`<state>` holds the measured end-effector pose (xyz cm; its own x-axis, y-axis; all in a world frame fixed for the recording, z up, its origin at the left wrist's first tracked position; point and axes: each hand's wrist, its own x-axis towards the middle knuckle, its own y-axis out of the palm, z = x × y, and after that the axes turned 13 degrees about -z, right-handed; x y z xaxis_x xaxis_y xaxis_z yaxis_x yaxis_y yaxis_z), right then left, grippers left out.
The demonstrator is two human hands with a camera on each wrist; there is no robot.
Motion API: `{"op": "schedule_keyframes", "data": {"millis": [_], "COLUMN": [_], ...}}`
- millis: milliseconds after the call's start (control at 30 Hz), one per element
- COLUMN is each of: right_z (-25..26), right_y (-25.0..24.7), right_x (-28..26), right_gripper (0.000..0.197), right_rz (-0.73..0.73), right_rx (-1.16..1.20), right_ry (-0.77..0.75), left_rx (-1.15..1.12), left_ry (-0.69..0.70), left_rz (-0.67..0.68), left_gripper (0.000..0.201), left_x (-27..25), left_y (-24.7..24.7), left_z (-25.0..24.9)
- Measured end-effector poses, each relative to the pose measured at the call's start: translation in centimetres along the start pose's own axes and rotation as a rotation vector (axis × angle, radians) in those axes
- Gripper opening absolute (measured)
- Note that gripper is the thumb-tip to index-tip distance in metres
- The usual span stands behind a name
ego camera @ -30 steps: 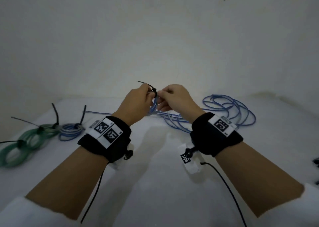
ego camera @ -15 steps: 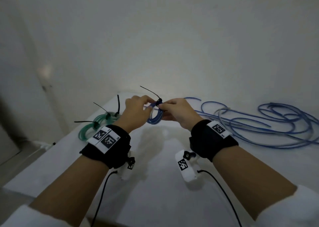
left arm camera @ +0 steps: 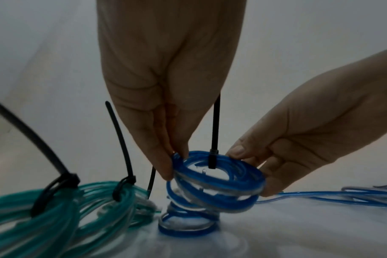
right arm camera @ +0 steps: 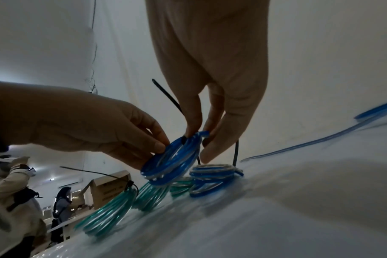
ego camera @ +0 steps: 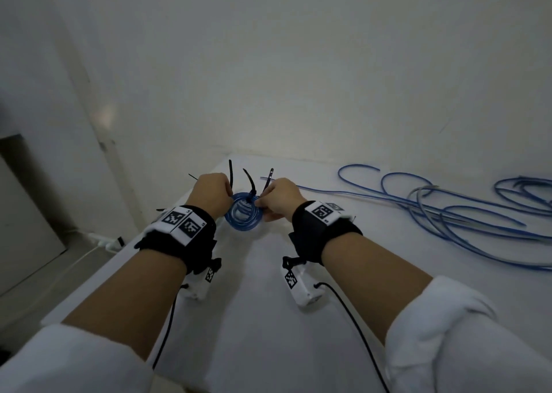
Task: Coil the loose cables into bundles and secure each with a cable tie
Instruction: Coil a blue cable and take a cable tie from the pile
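Note:
Both hands hold a small blue cable coil (ego camera: pixel 243 215) just above the white table (ego camera: pixel 268 318), near its far left corner. My left hand (ego camera: pixel 215 195) pinches the coil's left rim (left arm camera: pixel 174 162). On the opposite rim, my right hand (ego camera: pixel 270 201) grips with thumb and fingers (right arm camera: pixel 199 144). A black cable tie (left arm camera: pixel 213 137) wraps the coil (left arm camera: pixel 219 176), tail pointing up. Directly under it lies a second blue bundle (left arm camera: pixel 185 227), also tied. Green tied bundles (left arm camera: pixel 44 209) lie to the left.
Loose blue cables (ego camera: pixel 448 213) sprawl over the right side of the table. The table's left edge (ego camera: pixel 98 273) drops to the floor beside my left arm. A wall stands close behind. In the right wrist view, people and a cardboard box (right arm camera: pixel 108 188) show beyond the table.
Both hands have carried the blue coil left and down, from mid-air to just above the tied bundles at the table's left end. The head view has swung left with them.

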<state>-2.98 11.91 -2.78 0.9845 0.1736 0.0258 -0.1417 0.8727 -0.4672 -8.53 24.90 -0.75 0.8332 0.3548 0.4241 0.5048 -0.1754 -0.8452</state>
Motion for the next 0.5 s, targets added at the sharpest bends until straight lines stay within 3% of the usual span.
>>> {"op": "schedule_keyframes", "data": {"millis": [200, 333, 500], "right_z": [-0.4, -0.6, -0.6], "right_y": [0.4, -0.2, -3.0], "right_x": [0.7, 0.6, 0.1], "right_gripper": [0.028, 0.025, 0.015], "right_rz": [0.109, 0.15, 0.182], "right_rx": [-0.016, -0.001, 0.015], "right_ry": [0.015, -0.003, -0.019], "left_rx": [0.039, 0.038, -0.133], "left_ry": [-0.011, -0.029, -0.008], "left_rz": [0.046, 0.063, -0.206], "left_gripper": [0.017, 0.022, 0.02], "left_x": [0.1, 0.6, 1.1], "left_y": [0.9, 0.5, -1.4], "left_z": [0.9, 0.7, -1.4]}}
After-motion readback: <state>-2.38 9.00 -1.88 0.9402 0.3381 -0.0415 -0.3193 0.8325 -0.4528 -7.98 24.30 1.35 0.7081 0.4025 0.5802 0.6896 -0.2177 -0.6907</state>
